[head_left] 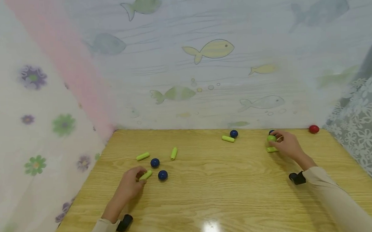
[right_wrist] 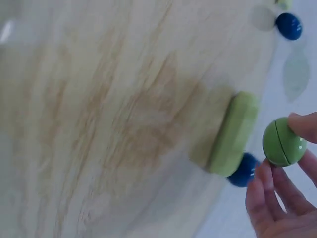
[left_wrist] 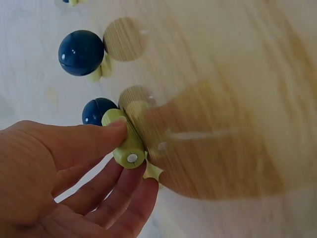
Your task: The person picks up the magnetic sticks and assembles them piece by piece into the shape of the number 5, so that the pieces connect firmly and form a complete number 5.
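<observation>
My left hand (head_left: 131,182) pinches a short yellow-green stick (left_wrist: 130,144) between thumb and fingers; a white dot shows on its end. Two dark blue balls (head_left: 155,162) lie just beyond that hand. Toward the back right, my right hand (head_left: 288,145) pinches a glossy green ball (right_wrist: 284,142) with a seam round it. Close by that ball are another yellow-green stick (right_wrist: 233,134) and a blue ball (right_wrist: 243,170), partly hidden behind the stick in the right wrist view.
Two more yellow-green sticks (head_left: 174,153) lie on the left of the wooden table (head_left: 213,190). A blue ball (head_left: 233,133) and a stick (head_left: 228,138) sit at the back edge. A red ball (head_left: 314,129) is at the far right corner. Patterned curtains (head_left: 172,68) surround the table.
</observation>
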Demonstrator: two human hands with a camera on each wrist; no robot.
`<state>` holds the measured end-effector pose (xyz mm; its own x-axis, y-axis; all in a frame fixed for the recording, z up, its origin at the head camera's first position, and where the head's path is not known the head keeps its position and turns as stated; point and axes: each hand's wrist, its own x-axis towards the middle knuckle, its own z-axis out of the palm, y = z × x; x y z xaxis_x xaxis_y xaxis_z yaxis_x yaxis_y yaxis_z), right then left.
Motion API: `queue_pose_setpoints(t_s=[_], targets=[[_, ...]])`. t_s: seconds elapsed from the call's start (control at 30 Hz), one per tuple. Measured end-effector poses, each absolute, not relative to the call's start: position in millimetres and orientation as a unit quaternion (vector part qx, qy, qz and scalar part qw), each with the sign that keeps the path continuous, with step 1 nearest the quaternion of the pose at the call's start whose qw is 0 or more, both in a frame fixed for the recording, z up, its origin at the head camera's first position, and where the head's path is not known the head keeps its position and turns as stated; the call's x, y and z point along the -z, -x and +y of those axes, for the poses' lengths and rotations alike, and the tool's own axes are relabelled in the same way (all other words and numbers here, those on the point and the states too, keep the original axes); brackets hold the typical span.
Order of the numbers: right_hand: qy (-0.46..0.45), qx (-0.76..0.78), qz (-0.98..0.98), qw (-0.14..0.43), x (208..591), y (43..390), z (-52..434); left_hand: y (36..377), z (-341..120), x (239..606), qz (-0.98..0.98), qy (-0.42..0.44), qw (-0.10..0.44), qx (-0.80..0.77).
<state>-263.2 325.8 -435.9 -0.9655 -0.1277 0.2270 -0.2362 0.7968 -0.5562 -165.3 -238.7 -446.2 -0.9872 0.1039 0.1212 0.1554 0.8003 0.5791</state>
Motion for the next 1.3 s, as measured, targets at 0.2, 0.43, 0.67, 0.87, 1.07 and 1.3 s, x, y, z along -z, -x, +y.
queue_pose_setpoints(t_s=[0.2, 0.43, 0.67, 0.87, 1.07, 1.3], targets=[[-0.137, -0.332, -0.929, 0.092, 424.4, 242.2, 319.3, 165.8, -242.8, 446.0, -0.943, 0.061, 0.038, 0.325], [-0.199, -0.381, -0.902, 0.043, 424.6, 203.9, 302.8, 164.0, -246.5, 446.4, -0.939, 0.049, 0.045, 0.338], [-0.238, -0.42, -0.875, -0.026, 444.2, 166.8, 285.1, 163.0, -244.3, 443.9, -0.932, 0.039, 0.053, 0.357], [-0.277, -0.416, -0.865, -0.035, 453.1, 155.7, 269.1, 160.9, -236.0, 431.6, -0.927, 0.045, 0.082, 0.364], [-0.287, -0.406, -0.867, -0.038, 452.5, 150.5, 257.1, 161.7, -213.2, 419.2, -0.92, 0.08, 0.091, 0.373], [-0.276, -0.406, -0.871, -0.023, 453.8, 153.2, 248.7, 164.8, -179.2, 413.8, -0.904, 0.116, 0.055, 0.408]])
